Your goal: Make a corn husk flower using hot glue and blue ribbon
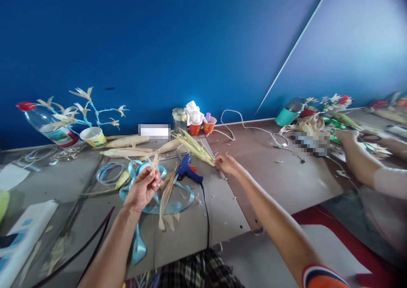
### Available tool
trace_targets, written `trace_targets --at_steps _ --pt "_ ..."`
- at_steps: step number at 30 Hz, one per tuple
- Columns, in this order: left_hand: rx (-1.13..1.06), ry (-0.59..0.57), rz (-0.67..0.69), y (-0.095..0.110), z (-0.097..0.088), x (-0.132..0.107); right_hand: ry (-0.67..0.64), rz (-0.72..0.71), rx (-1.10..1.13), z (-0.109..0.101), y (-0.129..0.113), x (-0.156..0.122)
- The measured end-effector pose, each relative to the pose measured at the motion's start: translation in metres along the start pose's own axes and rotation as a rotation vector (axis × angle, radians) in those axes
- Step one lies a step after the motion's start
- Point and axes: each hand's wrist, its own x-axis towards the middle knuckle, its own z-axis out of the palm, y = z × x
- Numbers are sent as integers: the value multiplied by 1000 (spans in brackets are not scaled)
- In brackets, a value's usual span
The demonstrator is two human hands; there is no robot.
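Observation:
My left hand (142, 189) is closed around a small bunch of dried corn-husk strips (154, 162) that stick up from its fingers, held above a roll of light blue ribbon (159, 194). My right hand (226, 164) reaches forward and pinches the end of a pile of pale green-yellow husks (194, 147) lying on the table. A blue hot glue gun (187, 171) lies between my hands, its black cord (206, 213) running toward me. Loose husk strips (165, 199) lie beside the ribbon.
A plastic bottle (47, 124), a paper cup holding a blue branch with husk flowers (92, 133), a jar (179, 118) and two red cups (202, 127) stand along the blue wall. A white cable (251, 129) crosses the table. Another person's arms (362, 160) work at the right among husks.

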Motion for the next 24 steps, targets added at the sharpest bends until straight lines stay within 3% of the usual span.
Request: trace_targets --at_steps 3,9,15,16,17,20,22,24 --pt "-3 -4 0 -1 -1 1 91 92 -15 6 -13 19" --pt "-25 4 -11 -2 -3 1 101 168 -3 4 -26 44" --pt "-26 21 -9 -1 -1 0 322 102 117 -20 -22 24" --pt "-22 25 -12 -1 -1 0 353 62 181 -20 -27 17" --pt "-19 32 -14 -1 -1 -1 409 -18 385 -19 -34 9" --pt "0 63 -12 -1 0 -1 276 -256 849 -2 -69 -16" --pt "27 84 0 0 1 -1 89 -325 985 14 -96 -29" --pt "59 103 10 1 3 -1 -10 -343 1009 28 -118 -36"
